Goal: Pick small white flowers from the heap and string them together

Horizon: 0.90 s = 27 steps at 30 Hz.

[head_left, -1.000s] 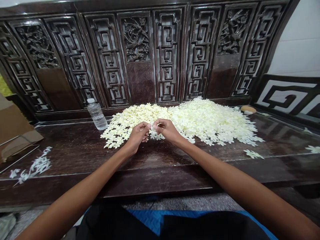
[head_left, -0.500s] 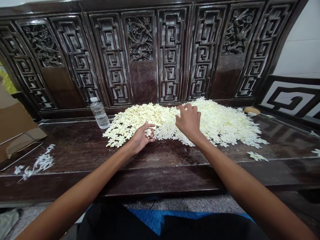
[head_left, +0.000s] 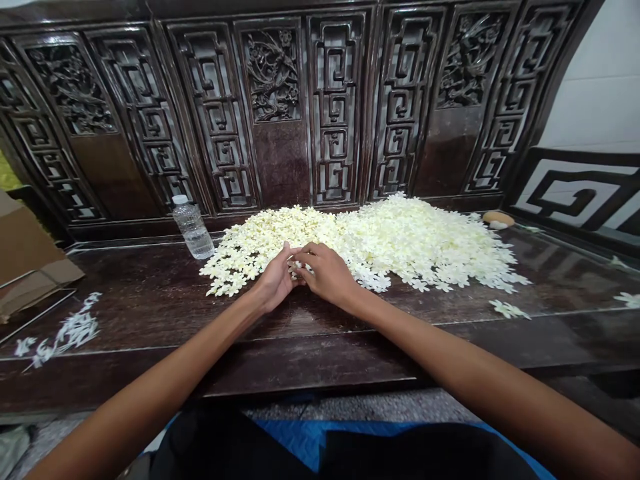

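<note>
Low over the front edge of a heap of cream-white flowers (head_left: 410, 233), my two hands meet. My left hand (head_left: 276, 279) is turned palm inward, its fingers curled around a few small white flowers (head_left: 293, 267). Reaching across from the right, my right hand (head_left: 327, 272) has its thumb and fingers pinched together against the left fingers. Whatever lies between the right fingertips is hidden. Yellower, smaller blossoms (head_left: 240, 250) spread behind and left of the hands, and whiter, open ones pile up to the right.
A clear plastic bottle (head_left: 193, 230) stands left of the flowers. Farther left lie thin white strips (head_left: 70, 333) beside a cardboard box (head_left: 30, 247). A tan oval object (head_left: 499, 218) sits at the right. The carved bench back (head_left: 280, 160) rises behind; loose flowers (head_left: 509, 309) lie near the front edge.
My right hand has come from above the flower heap leftward and down to my left hand. The left hand stays nearly in place with its flowers. The view has shifted slightly.
</note>
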Available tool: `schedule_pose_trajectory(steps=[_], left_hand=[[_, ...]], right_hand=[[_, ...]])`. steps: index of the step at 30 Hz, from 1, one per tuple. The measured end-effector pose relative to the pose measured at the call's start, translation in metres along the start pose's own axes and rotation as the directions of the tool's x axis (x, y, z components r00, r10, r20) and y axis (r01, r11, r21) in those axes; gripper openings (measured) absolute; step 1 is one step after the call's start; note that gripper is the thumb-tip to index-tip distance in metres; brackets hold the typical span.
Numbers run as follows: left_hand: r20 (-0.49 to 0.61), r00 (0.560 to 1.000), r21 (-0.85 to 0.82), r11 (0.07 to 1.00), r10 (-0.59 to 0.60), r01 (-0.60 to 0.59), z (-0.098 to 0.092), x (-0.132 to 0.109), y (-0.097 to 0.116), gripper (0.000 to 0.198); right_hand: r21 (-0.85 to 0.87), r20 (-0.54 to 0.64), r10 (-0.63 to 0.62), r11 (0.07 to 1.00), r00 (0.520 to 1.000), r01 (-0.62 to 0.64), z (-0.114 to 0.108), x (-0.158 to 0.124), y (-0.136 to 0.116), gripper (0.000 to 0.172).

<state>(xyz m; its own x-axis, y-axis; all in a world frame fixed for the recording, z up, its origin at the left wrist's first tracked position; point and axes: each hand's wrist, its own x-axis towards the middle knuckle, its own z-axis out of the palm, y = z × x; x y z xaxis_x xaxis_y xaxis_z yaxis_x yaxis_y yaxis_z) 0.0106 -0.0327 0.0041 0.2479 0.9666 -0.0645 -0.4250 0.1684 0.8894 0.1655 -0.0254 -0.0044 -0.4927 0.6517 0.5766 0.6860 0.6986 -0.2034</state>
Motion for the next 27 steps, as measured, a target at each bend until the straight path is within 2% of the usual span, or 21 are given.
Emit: schedule_pose_trajectory(steps=[3,6,14,17,20,23,27], left_hand=[[0.026,1.0,-0.018,1.0,0.013,-0.012,0.0,0.0,0.0,0.046],[0.021,1.0,-0.034,0.999,-0.003,0.003,0.0,0.001,0.0,0.047],[0.031,0.999,-0.02,1.0,0.011,-0.01,-0.006,0.003,-0.001,0.044],[0.058,0.998,-0.001,1.0,0.011,-0.011,-0.008,0.004,-0.002,0.041],[0.08,0.996,0.023,0.999,0.033,-0.035,-0.011,0.006,-0.003,0.033],[0.075,0.994,0.076,0.994,0.076,-0.081,-0.014,0.008,-0.005,0.027],[0.052,0.983,0.313,0.932,0.177,-0.185,-0.018,0.011,-0.007,0.028]], right_hand=[[-0.019,0.03,-0.011,1.0,0.999,0.012,0.0,0.0,0.001,0.025],[0.01,0.011,-0.011,1.0,1.0,0.01,0.001,0.0,0.001,0.027],[0.271,-0.089,0.002,0.962,0.996,0.022,0.001,0.001,0.004,0.026],[0.372,-0.143,0.074,0.928,0.987,-0.016,0.0,0.003,0.004,0.021],[0.492,-0.132,0.227,0.86,0.965,-0.135,-0.001,0.006,0.008,0.017],[0.631,-0.067,0.355,0.739,0.932,-0.236,-0.001,0.008,0.014,0.017],[0.733,-0.017,0.414,0.624,0.91,-0.27,0.001,0.01,0.02,0.023]])
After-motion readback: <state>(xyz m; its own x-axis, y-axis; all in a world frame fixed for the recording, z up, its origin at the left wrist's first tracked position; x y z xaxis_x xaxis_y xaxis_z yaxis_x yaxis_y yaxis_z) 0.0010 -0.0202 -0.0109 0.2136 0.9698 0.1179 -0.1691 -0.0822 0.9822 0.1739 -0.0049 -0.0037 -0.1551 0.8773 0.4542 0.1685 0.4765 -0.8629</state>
